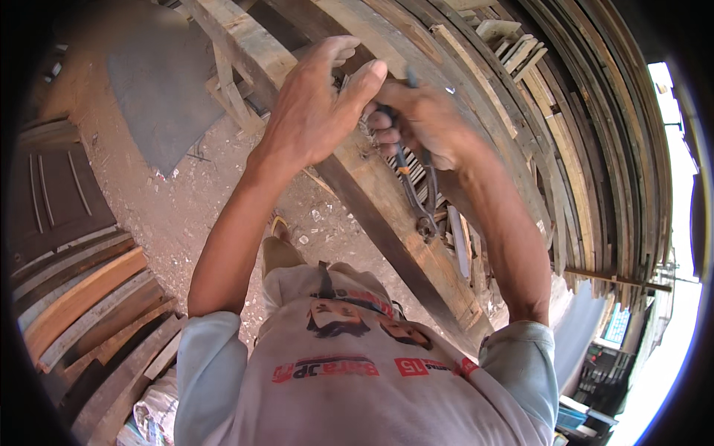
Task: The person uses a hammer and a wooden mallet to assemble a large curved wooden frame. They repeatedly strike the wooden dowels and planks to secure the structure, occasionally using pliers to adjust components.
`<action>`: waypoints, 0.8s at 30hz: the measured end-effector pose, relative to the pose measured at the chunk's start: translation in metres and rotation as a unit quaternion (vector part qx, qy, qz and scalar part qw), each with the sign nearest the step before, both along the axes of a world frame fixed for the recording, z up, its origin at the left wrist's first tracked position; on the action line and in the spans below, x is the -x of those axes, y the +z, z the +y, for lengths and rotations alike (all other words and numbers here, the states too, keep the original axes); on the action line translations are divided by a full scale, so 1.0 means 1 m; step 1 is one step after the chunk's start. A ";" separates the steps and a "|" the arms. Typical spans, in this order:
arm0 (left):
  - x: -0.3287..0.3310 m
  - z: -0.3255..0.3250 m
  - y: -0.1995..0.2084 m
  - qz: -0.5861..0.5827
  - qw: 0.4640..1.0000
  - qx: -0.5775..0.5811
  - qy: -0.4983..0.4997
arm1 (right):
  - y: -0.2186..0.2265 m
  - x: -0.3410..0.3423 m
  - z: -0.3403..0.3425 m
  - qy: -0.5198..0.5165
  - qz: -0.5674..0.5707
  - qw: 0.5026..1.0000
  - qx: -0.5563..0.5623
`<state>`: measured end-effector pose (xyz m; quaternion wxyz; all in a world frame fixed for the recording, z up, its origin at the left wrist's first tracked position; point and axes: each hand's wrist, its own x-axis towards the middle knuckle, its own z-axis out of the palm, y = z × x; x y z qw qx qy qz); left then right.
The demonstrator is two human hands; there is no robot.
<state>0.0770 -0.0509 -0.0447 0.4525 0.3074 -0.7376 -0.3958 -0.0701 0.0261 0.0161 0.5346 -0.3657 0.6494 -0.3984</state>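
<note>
Weathered brown wood fills much of the head view around the two hands, which are raised close together. On the near side of them, a long squared beam (379, 197) runs slantwise toward the person's body. The right hand (424, 123), a little blurred, is clamped on the handles of dark metal pincers (405, 178); the tool hangs from its curled fingers toward the body, jaws lowest, over the beam, and whether they touch the wood cannot be told. The left hand (320, 104) is just beside it, its fingers bent and its thumb spread apart from them, with a gap between; whether the thumb touches the right hand is unclear. To the right of the hands, long boards (565, 126) are stacked. Well to their left, a grey sheet (160, 104) lies on dusty ground (178, 223) strewn with pale chips, and lower on that side more planks (89, 297) are piled beside a dark panel (63, 189). Below the hands, nearer the body, show a sandal (279, 224) with a yellow strap and a pale shirt (357, 405) with printing.
</note>
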 end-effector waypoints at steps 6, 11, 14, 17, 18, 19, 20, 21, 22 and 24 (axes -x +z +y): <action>-0.057 0.104 -0.006 -0.041 0.959 -0.158 -0.232 | 0.061 0.013 0.062 -0.096 -0.115 0.963 0.224; -0.055 0.171 -0.018 0.023 0.912 -0.238 -0.332 | 0.076 -0.013 0.115 -0.131 -0.165 0.914 0.348; -0.060 0.184 -0.017 -0.007 0.902 -0.264 -0.342 | 0.063 -0.014 0.136 -0.145 -0.201 0.906 0.344; -0.071 0.190 -0.019 -0.062 0.908 -0.257 -0.326 | 0.053 -0.016 0.144 -0.126 -0.093 0.931 0.329; -0.074 0.190 -0.022 -0.075 0.910 -0.253 -0.321 | 0.054 -0.018 0.149 -0.121 -0.075 0.947 0.289; -0.079 0.189 -0.025 -0.080 0.912 -0.237 -0.326 | 0.054 -0.025 0.149 -0.111 -0.040 0.951 0.287; -0.084 0.186 -0.030 -0.086 0.913 -0.220 -0.332 | 0.053 -0.032 0.147 -0.101 -0.005 0.953 0.285; -0.088 0.182 -0.036 -0.087 0.914 -0.206 -0.340 | 0.051 -0.039 0.145 -0.091 0.033 0.955 0.280; -0.093 0.177 -0.040 -0.099 0.908 -0.210 -0.349 | 0.050 -0.039 0.146 -0.070 0.056 0.958 0.271; -0.104 0.161 -0.049 -0.124 0.896 -0.217 -0.367 | 0.051 -0.047 0.139 -0.073 -0.007 0.964 0.257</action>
